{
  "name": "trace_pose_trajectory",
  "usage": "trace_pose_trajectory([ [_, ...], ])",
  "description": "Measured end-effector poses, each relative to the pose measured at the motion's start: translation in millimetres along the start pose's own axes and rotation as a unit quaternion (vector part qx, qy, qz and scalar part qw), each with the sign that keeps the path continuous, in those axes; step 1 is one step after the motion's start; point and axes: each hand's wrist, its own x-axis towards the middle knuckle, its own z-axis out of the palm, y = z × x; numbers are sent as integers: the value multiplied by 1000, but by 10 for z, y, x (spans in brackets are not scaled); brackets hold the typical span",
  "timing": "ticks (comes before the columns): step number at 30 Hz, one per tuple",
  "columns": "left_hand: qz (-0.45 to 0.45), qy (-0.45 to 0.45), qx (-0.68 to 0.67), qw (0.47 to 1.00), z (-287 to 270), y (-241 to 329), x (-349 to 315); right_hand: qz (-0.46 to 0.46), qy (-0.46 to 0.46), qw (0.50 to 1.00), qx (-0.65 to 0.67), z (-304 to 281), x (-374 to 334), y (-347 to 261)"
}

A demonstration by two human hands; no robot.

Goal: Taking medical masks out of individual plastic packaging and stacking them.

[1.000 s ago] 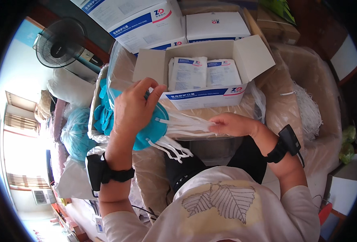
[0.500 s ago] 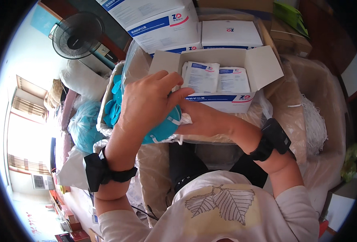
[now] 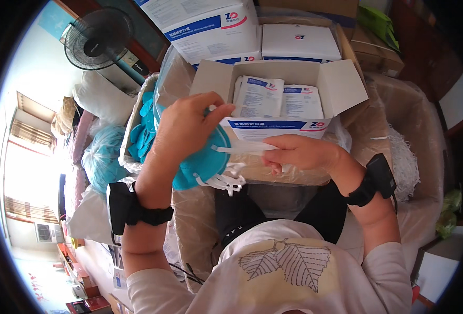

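Note:
My left hand (image 3: 187,125) is closed on a teal cup-shaped mask (image 3: 208,159), apparently one of a small stack. Its fingertips are bent over the upper edge. To the right, my right hand (image 3: 302,152) pinches white elastic straps (image 3: 246,148), pulled out sideways from the mask's edge. More loose white straps (image 3: 226,181) dangle below the mask. Just beyond my hands stands an open white box (image 3: 278,126) with its flaps spread. Inside it lie white printed packets (image 3: 260,97), side by side.
Left of my left hand, a plastic-lined basket (image 3: 124,152) holds several teal masks (image 3: 144,128). Closed white boxes (image 3: 215,36) are stacked behind. A bundle of white straps (image 3: 403,162) hangs at a brown carton (image 3: 425,125) on the right. A fan (image 3: 98,39) stands far left.
My right hand has moved right, away from the mask, drawing the white straps out taut. My left hand and the mask have shifted slightly left, and more dangling straps show.

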Motion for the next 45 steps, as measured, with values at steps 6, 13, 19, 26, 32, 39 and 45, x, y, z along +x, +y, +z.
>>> trace_pose_trajectory([
  [6,-3,28,-49,998,40,-325,-97,29,-13,999,39,-87,-234,159],
  [13,-38,-30,-25,999,137,-713,-330,139,23,988,61,-40,-324,278],
  [19,-6,-313,-190,930,589,-783,-713,143,86,984,-60,74,-156,350],
  [26,31,-444,-492,748,904,-227,-1006,83,69,988,-106,376,15,621],
  [32,29,-219,-321,921,1054,-380,-1005,108,80,980,-145,681,3,478],
  [39,96,-317,-270,904,1127,-424,-1021,258,-37,956,134,689,-66,752],
  [45,2,-396,-526,752,1417,-506,-1185,259,-89,939,208,606,-95,772],
])
